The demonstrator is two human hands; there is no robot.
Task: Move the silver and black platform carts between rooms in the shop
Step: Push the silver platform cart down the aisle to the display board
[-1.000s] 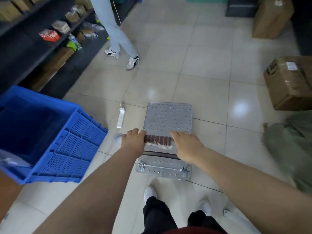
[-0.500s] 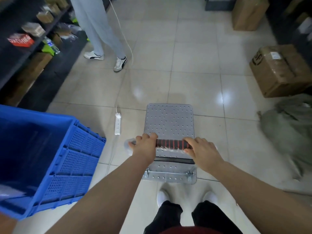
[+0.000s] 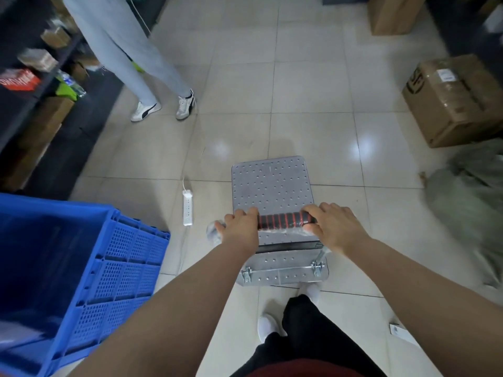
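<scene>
Both hands [image 3: 239, 232] [image 3: 334, 227] around cart handle [image 3: 283, 221]

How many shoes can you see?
4. The person standing at upper left wears two white-and-black shoes. The cart pusher's two white shoes show near the silver cart, partly hidden by black trousers.

We are in the stock area of a shop: dark shelves [image 3: 24, 110] along the left hold small packaged goods [image 3: 20, 80], and taped cardboard boxes [image 3: 451, 104] sit on the tiled floor [image 3: 307, 77]. A blue plastic crate [image 3: 122, 268] and a silver platform cart [image 3: 270, 186] stand among them.
</scene>
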